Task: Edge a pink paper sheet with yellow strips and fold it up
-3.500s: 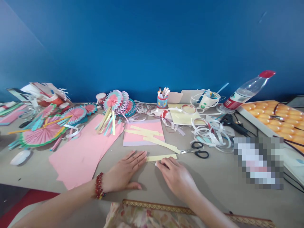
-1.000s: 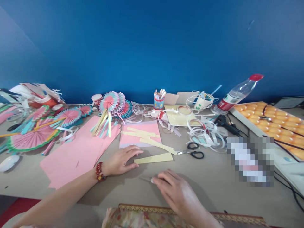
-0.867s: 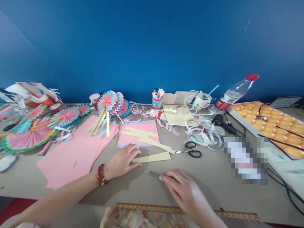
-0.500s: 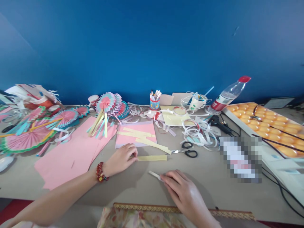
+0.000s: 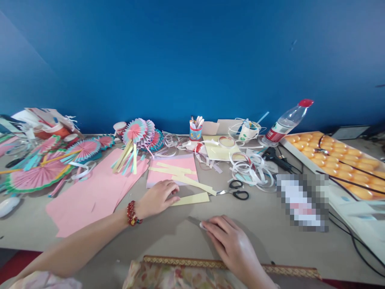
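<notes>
My left hand (image 5: 157, 196), with a red bead bracelet (image 5: 132, 212) at the wrist, is over the table with thumb and index finger apart. Its thumb is at the left end of a pale yellow paper strip (image 5: 192, 199) that lies on the table. Between the fingertips of my right hand (image 5: 230, 239) is a slim white-and-grey thing (image 5: 202, 225), thin at its far end; its exact kind is unclear. More yellow strips (image 5: 177, 173) lie crossed on pink paper (image 5: 156, 162) beyond my left hand. Black-handled scissors (image 5: 240, 195) rest to their right, blades near a strip's end.
Large pink sheets (image 5: 87, 192) and folded paper fans (image 5: 36, 172) cover the left side. At the back stand a pen cup (image 5: 195, 133) and a bottle (image 5: 282, 124). White strip coils (image 5: 255, 172), a glue gun (image 5: 276, 159) and a yellow-patterned board (image 5: 339, 156) with cords are at right.
My left thumb and index finger have parted, and the yellow strip's left end has swung toward me, tilting the strip. The thing in my right hand has turned and shows a greyer side.
</notes>
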Action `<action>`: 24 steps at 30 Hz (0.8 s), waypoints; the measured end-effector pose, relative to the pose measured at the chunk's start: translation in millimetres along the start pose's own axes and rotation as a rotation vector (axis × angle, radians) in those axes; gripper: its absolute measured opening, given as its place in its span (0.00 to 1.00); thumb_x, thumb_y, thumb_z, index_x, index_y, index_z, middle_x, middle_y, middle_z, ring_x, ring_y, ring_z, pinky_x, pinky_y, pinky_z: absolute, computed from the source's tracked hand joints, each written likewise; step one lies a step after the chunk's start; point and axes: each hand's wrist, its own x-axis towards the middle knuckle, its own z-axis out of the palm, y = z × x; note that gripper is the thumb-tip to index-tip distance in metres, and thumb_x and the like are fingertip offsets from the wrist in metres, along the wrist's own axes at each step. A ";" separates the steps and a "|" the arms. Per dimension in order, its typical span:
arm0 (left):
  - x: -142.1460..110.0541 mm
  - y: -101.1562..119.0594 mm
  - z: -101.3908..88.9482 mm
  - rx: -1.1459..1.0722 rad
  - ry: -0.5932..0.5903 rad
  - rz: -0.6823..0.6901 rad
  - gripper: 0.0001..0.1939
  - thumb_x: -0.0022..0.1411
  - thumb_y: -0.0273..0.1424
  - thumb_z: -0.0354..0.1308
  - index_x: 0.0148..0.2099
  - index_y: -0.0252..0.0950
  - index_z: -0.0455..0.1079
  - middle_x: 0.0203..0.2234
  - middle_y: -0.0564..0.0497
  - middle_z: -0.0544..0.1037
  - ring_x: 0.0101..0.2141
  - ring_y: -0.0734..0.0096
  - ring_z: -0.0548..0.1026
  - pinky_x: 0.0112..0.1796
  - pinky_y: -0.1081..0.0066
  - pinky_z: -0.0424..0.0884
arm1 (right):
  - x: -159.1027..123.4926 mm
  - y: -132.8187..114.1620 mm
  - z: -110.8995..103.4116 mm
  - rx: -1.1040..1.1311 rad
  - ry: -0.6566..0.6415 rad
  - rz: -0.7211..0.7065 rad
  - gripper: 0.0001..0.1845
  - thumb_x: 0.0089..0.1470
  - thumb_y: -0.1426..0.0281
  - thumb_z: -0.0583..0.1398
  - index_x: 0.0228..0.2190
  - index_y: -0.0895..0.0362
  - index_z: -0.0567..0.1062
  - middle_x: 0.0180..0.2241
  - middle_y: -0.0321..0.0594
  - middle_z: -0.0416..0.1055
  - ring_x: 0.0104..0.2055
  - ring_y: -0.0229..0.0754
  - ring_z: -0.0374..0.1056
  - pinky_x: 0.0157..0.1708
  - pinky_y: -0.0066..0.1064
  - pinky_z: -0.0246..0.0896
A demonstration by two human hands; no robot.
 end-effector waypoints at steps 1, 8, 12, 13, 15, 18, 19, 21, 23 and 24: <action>1.0 1.8 2.5 0.018 0.004 0.019 0.08 0.68 0.37 0.56 0.43 0.37 0.68 0.39 0.48 0.73 0.41 0.61 0.71 0.44 0.64 0.66 | 0.1 -0.2 -0.1 0.001 0.002 -0.001 0.19 0.63 0.77 0.51 0.48 0.51 0.76 0.38 0.44 0.73 0.40 0.42 0.70 0.38 0.31 0.68; 7.9 10.9 14.1 0.049 0.018 0.047 0.04 0.66 0.30 0.59 0.37 0.37 0.68 0.38 0.50 0.72 0.41 0.61 0.70 0.44 0.63 0.64 | 0.1 -1.3 -0.4 0.027 -0.010 0.007 0.18 0.63 0.77 0.51 0.48 0.52 0.75 0.39 0.44 0.72 0.40 0.43 0.69 0.39 0.32 0.67; 10.2 13.8 10.4 0.003 0.011 0.061 0.05 0.66 0.27 0.56 0.35 0.37 0.67 0.34 0.51 0.74 0.38 0.64 0.72 0.42 0.66 0.63 | 0.5 -0.9 0.4 0.052 -0.004 0.010 0.18 0.63 0.77 0.51 0.48 0.53 0.75 0.39 0.44 0.73 0.40 0.43 0.68 0.39 0.33 0.67; 11.3 13.8 7.3 -0.008 0.009 0.056 0.05 0.66 0.27 0.56 0.35 0.37 0.67 0.33 0.51 0.74 0.37 0.65 0.72 0.41 0.67 0.64 | 0.3 -0.7 0.6 0.055 0.001 0.011 0.18 0.63 0.78 0.51 0.48 0.52 0.75 0.39 0.44 0.73 0.40 0.43 0.68 0.39 0.33 0.67; 15.0 10.7 -1.5 -0.022 0.014 0.031 0.06 0.67 0.27 0.54 0.35 0.37 0.67 0.31 0.52 0.75 0.34 0.68 0.73 0.40 0.70 0.64 | -0.3 -0.3 1.1 0.062 0.014 0.011 0.18 0.63 0.78 0.52 0.48 0.52 0.75 0.39 0.43 0.73 0.40 0.43 0.69 0.39 0.32 0.67; 25.5 -4.2 -17.7 -0.012 0.040 -0.029 0.07 0.70 0.30 0.51 0.37 0.36 0.68 0.30 0.53 0.76 0.31 0.71 0.73 0.34 0.73 0.64 | -1.3 0.3 1.9 0.073 0.028 0.013 0.18 0.63 0.77 0.52 0.48 0.51 0.76 0.40 0.43 0.73 0.40 0.43 0.69 0.39 0.32 0.66; 30.2 -11.6 -22.6 0.001 0.049 -0.051 0.07 0.70 0.31 0.51 0.39 0.36 0.68 0.30 0.54 0.76 0.30 0.71 0.73 0.32 0.74 0.64 | -1.5 0.6 2.3 0.074 0.032 0.013 0.18 0.63 0.77 0.52 0.48 0.51 0.76 0.40 0.43 0.73 0.40 0.43 0.69 0.39 0.31 0.66; 40.2 -27.3 -30.2 0.043 0.066 -0.092 0.07 0.69 0.31 0.52 0.38 0.36 0.68 0.28 0.54 0.75 0.28 0.71 0.72 0.30 0.74 0.62 | -1.8 1.3 3.4 0.068 0.042 0.007 0.18 0.63 0.77 0.52 0.48 0.51 0.76 0.39 0.42 0.73 0.40 0.42 0.69 0.38 0.31 0.66; 48.7 -39.0 -34.1 0.096 0.089 -0.115 0.07 0.67 0.29 0.53 0.35 0.36 0.69 0.28 0.53 0.75 0.29 0.69 0.73 0.32 0.72 0.63 | -2.1 2.1 4.8 0.056 0.058 -0.013 0.18 0.63 0.77 0.52 0.48 0.51 0.76 0.39 0.42 0.73 0.39 0.42 0.69 0.38 0.31 0.66; 51.5 -41.6 -34.5 0.124 0.104 -0.118 0.06 0.66 0.28 0.54 0.35 0.35 0.69 0.29 0.52 0.75 0.32 0.67 0.73 0.34 0.71 0.65 | -2.4 2.4 5.6 0.049 0.065 -0.022 0.18 0.63 0.77 0.52 0.48 0.51 0.76 0.38 0.42 0.73 0.39 0.43 0.69 0.37 0.31 0.66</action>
